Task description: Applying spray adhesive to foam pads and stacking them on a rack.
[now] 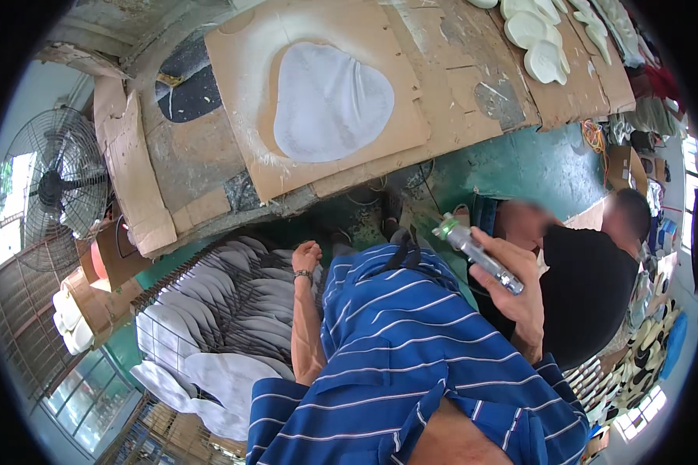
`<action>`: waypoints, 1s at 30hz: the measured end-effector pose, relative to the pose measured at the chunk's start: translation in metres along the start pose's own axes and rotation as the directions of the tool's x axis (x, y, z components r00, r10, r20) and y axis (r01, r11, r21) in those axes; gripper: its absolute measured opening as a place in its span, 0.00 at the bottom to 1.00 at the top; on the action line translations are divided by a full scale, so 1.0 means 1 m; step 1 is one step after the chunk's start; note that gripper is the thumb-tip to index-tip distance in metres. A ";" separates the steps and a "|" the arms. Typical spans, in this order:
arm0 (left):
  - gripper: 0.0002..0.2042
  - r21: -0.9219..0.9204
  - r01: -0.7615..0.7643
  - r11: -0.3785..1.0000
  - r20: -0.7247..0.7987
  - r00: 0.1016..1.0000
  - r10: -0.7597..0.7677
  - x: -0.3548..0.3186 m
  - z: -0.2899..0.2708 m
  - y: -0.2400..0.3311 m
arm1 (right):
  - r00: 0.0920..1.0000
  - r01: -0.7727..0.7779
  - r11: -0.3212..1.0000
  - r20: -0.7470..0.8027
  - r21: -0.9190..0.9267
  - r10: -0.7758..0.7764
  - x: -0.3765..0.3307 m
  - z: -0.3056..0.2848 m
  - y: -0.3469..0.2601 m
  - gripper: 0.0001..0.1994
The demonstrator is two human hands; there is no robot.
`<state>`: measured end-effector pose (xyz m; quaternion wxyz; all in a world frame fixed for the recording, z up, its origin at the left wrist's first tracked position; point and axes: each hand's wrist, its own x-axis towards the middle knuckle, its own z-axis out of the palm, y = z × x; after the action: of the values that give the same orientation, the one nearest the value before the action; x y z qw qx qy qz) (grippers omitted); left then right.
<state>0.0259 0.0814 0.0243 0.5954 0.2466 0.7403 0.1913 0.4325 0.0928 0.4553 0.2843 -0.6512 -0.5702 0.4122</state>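
My right hand (513, 269) is wrapped round a silver spray gun (481, 256) with a greenish front end, held in front of my body on the right. The gun's tip points up and left toward the table. My left hand (307, 257) hangs on the left by the rack, its fingers curled in, with nothing visible in them. On the table, a large white rounded pad (329, 101) with a crease down its middle lies flat on a cardboard sheet (244, 116). Pale speckles mark the cardboard round the pad.
A wire rack (209, 341) full of white pads stands to my left, below the table edge. Beyond it is a floor fan (54, 182). More pale moulded pieces (545, 60) lie at the table's far right. A person in black (585, 287) is close on my right.
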 end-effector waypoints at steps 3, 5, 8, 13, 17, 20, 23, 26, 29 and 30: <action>0.14 0.062 0.049 0.997 0.024 0.998 -0.051 -0.002 0.000 0.002 | 0.977 0.025 1.000 -0.212 -0.017 -0.028 0.007 0.020 0.002 0.29; 0.14 0.054 0.037 0.998 0.029 0.999 -0.038 -0.001 -0.002 0.001 | 0.980 0.036 0.998 -0.194 -0.053 -0.045 0.009 0.018 -0.003 0.29; 0.14 0.121 0.037 0.992 0.022 0.999 -0.040 -0.001 -0.001 0.005 | 0.997 0.076 0.997 -0.018 -0.026 -0.076 0.001 0.011 0.001 0.29; 0.15 0.051 0.006 0.999 0.073 0.997 -0.009 0.003 -0.012 0.000 | 0.956 -0.082 0.994 -0.287 -0.067 0.060 0.003 0.018 -0.002 0.27; 0.15 0.019 0.027 0.999 0.074 0.997 -0.028 0.005 -0.015 0.004 | 0.939 -0.111 0.988 -0.337 -0.109 0.069 0.004 0.022 -0.002 0.24; 0.15 0.045 0.035 0.998 0.076 0.996 -0.038 0.015 -0.022 0.008 | 0.952 -0.115 0.988 -0.294 -0.098 0.082 0.018 0.017 0.002 0.25; 0.14 0.073 0.027 0.997 0.080 0.996 -0.032 0.017 -0.029 0.017 | 0.913 -0.137 0.990 -0.383 0.039 0.141 0.050 0.015 0.009 0.25; 0.14 0.003 0.003 1.000 0.050 0.999 -0.003 0.021 -0.036 0.021 | 0.899 -0.073 0.995 -0.437 -0.064 0.038 0.126 0.002 0.059 0.26; 0.15 -0.057 -0.033 0.998 -0.017 0.999 0.033 0.011 -0.027 0.042 | 0.888 -0.173 0.895 -0.459 -0.412 -0.040 0.229 -0.031 0.130 0.30; 0.16 -0.145 -0.003 0.989 -0.044 0.999 -0.003 0.007 -0.027 0.045 | 0.890 -0.206 0.852 -0.454 -0.481 -0.042 0.268 -0.034 0.144 0.32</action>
<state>0.0047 0.1224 0.0508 0.5953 0.1982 0.7374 0.2502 0.5375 0.3315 0.2943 0.2044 -0.8048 -0.5492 0.0946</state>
